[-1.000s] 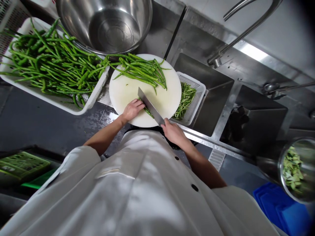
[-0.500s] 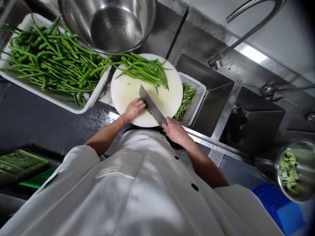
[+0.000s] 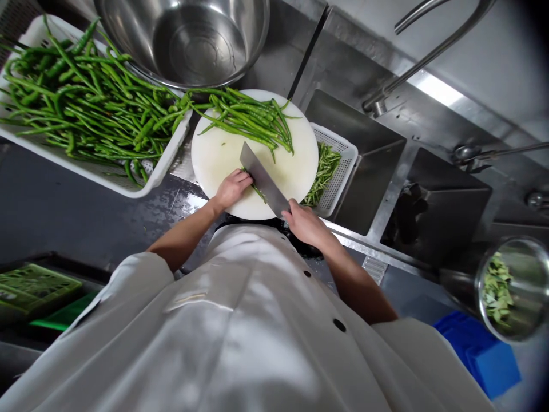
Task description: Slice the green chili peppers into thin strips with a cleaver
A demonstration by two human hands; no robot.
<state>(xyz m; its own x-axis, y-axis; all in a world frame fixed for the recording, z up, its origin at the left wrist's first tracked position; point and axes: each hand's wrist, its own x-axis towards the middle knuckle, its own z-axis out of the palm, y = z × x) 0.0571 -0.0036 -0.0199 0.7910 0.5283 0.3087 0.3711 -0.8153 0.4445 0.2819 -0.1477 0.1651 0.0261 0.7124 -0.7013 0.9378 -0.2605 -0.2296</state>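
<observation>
My right hand [image 3: 304, 222] is wrapped round the handle of a cleaver [image 3: 263, 180], whose broad blade slants up and left over a round white cutting board [image 3: 212, 163]. Beside the blade, my left hand [image 3: 234, 187] has its fingers curled down on a green chili pepper [image 3: 259, 194]. Most of that pepper is hidden by the fingers and the blade. Along the far side of the board lies a bunch of whole long green chili peppers [image 3: 253, 121]. Just right of the board, a white perforated basket [image 3: 345, 166] holds cut green pieces [image 3: 326, 166].
A large white basket [image 3: 165, 166] heaped with long green peppers stands at the left. Behind the board is a big steel bowl [image 3: 193, 51]. Sink basins [image 3: 377, 177] and a faucet [image 3: 412, 63] are at the right. Another steel bowl [image 3: 529, 292] holds pale green pieces.
The cleaver has shifted slightly at the pepper, and its blade tip has moved a little up and left. My left hand keeps its hold. The whole view has shifted slightly.
</observation>
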